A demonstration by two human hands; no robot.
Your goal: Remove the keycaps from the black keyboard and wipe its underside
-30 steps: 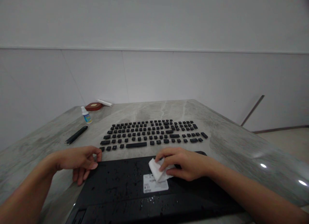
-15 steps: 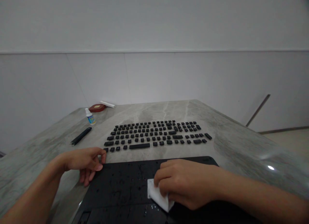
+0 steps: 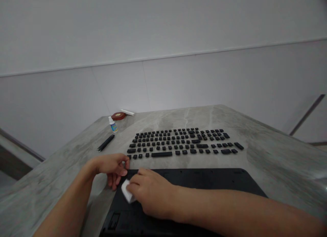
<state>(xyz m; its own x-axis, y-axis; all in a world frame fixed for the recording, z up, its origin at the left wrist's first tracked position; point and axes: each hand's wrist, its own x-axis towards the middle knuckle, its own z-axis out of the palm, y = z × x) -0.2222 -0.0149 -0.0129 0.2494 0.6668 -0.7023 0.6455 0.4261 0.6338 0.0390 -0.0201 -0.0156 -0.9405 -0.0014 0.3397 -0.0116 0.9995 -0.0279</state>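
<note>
A black keyboard base lies in front of me, its flat underside with small feet and slots facing up. My left hand grips its far left corner, thumb and index finger at the edge and the other fingers curled below. Pinched in my right hand is a folded white wipe, pressed on the base near that same corner. My right forearm crosses over the base and hides much of its middle and near part.
Beyond the base, loose black keycaps are laid out in rows, with the long spacebar in front. To the left lie a dark pen-like tool, a small white spray bottle, a red-brown case and a white strip.
My right hand has swept the wipe leftward across the base to near my left hand. The wet drops seen in the middle are now mostly covered or gone. The view has turned and tilted slightly.
</note>
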